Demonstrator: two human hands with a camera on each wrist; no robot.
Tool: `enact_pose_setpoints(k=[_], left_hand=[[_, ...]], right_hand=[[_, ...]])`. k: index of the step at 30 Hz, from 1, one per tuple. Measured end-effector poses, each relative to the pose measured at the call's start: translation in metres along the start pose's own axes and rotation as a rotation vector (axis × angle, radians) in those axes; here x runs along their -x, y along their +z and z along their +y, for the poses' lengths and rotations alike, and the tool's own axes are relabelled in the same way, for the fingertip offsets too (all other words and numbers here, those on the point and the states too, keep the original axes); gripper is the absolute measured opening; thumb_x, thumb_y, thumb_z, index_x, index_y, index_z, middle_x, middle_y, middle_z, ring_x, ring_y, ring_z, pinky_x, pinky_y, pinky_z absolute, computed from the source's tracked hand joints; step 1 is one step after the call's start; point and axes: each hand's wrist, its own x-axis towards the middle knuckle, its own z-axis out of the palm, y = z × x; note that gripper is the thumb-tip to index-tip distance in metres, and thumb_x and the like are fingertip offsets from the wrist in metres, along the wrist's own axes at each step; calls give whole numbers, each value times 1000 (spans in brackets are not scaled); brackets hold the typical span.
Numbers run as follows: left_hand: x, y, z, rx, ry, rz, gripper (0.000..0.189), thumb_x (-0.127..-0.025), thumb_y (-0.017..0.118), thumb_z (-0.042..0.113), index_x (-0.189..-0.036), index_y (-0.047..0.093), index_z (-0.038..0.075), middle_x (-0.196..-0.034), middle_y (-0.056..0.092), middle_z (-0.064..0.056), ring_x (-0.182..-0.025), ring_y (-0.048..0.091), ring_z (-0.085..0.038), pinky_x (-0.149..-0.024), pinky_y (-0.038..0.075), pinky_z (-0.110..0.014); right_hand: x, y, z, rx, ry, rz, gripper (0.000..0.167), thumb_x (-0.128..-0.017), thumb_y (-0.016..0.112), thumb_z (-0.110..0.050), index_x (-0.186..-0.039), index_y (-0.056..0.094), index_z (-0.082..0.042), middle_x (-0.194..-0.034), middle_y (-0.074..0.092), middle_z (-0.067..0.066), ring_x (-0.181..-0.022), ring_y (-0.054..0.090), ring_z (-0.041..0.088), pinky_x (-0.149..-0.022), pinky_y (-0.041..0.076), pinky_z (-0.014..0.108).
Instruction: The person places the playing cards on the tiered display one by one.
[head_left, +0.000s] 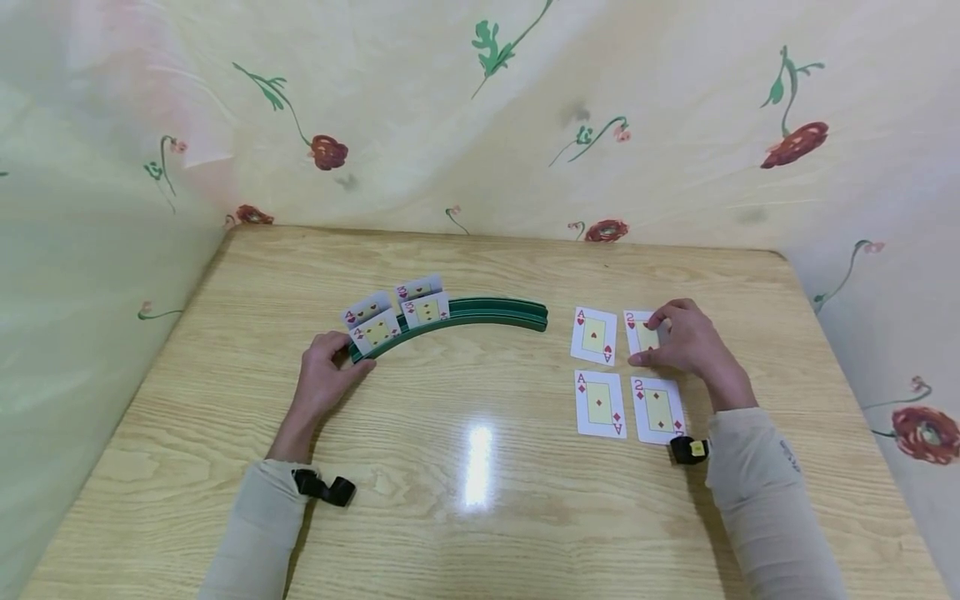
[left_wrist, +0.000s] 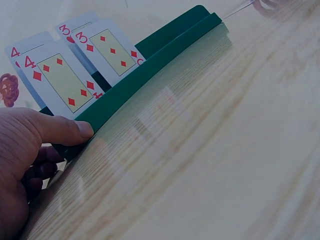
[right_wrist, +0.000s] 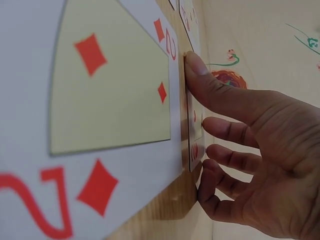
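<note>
A curved green card holder (head_left: 495,312) lies on the table, with my left hand (head_left: 326,371) gripping its left end. In the left wrist view the thumb of that hand presses the holder's front wall. Standing in the slots are a four of diamonds (left_wrist: 62,80) before a four of hearts (head_left: 366,308), and a three of diamonds (left_wrist: 110,50) before a three of hearts (head_left: 420,287). On the right, my right hand (head_left: 693,342) pinches the two of hearts (head_left: 637,337), which lies on the wood; its right part is hidden by the fingers.
To the left of that card is the ace of hearts (head_left: 594,336). Nearer the person lie the ace of diamonds (head_left: 600,404) and two of diamonds (head_left: 658,410), both face up. A flowered cloth (head_left: 420,125) hangs behind the wooden table (head_left: 450,533).
</note>
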Motion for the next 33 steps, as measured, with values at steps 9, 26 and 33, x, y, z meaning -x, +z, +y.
enact_pose_setpoints(k=[9,26,33], left_hand=[[0,0,-1,2,-1,-1,38,-85,79,7,-119,68,-5,-116,67,-23,-105,51,-25,-85,39,-22],[0,1,-3,7,6,-3,38,-85,79,8,-119,68,-5,-118,67,-23,-107,51,-25,-86,40,-20],[0,1,-4,7,7,-1,38,-85,79,8,-120,68,-5,-118,67,-23,-107,51,-24,-86,40,-19]], right_hand=[[-1,0,3,19,-23,-3,70,-68,92,-40,-111,58,3,-145,31,38,-121,38,52,-100,37,66],[-2,2,5,30,27,-40,79,-64,91,-52,-114,54,-2,-143,28,38,-124,31,53,-98,38,65],[-2,2,5,15,50,-59,93,-62,91,-56,-123,47,0,-140,26,40,-119,31,53,-92,40,63]])
